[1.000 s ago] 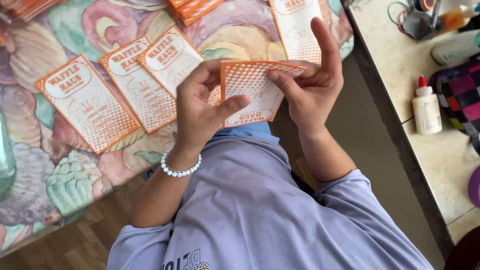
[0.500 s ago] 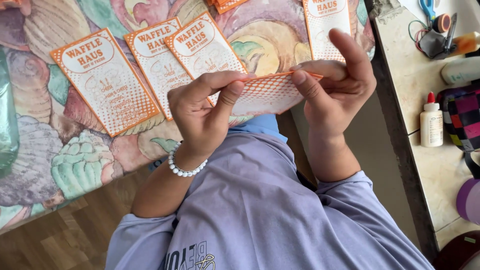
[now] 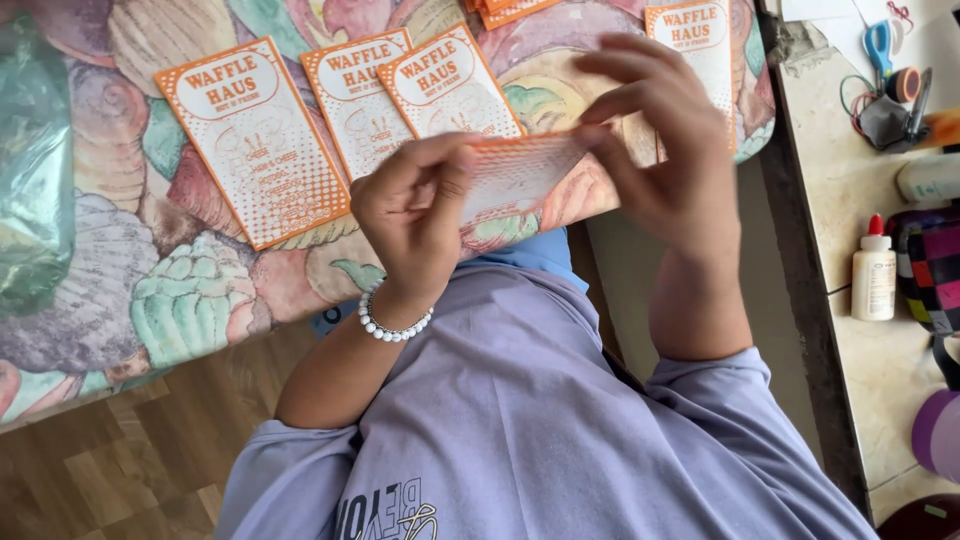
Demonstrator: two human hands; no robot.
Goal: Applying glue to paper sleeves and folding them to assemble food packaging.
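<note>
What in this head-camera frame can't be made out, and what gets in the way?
- Orange card held between left hand and right hand: motion-blurred, its ends covered by fingers.
- Stack of orange cards: cut off by the top edge.
- Scissors and the clutter beside them: too small to identify fully.
- Purple round object: cut off by the right edge.

Held card (image 3: 520, 172) blurred, partly hidden.

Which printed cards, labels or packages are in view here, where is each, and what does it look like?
Held card: between both hands, orange-white, dotted.
Three cards: fanned on the shell-pattern cloth, orange borders.
Single card: top right of cloth.
Glue bottle: right counter, white, red cap.
</note>
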